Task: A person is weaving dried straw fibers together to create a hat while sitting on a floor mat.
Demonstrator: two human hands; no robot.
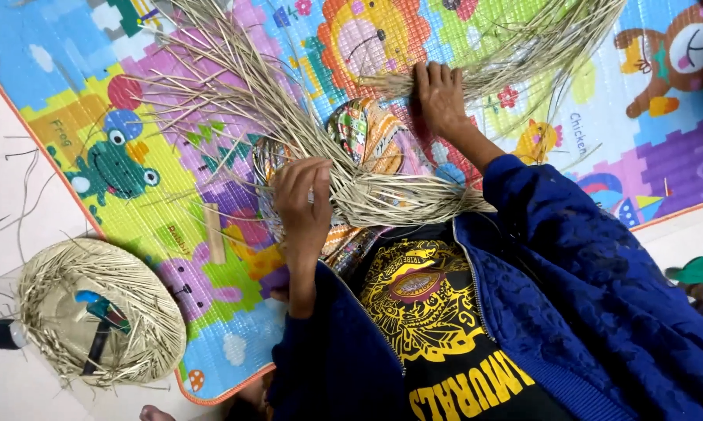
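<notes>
A thick bundle of dried straw strands (382,199) curves across my lap, its loose ends fanning out over the colourful play mat (94,117). My left hand (301,203) is closed on the near left part of the bundle. My right hand (441,97) grips the far end of it, where more loose strands (538,54) spread to the upper right. Both arms are in blue jacket sleeves. Under the straw lies a patterned cloth (367,132) over my knee.
A round woven straw piece (63,312) lies on the pale floor at the lower left, with a blue-handled tool (102,312) on it. A small wooden stick (215,234) rests on the mat. A green object (698,271) sits at the right edge.
</notes>
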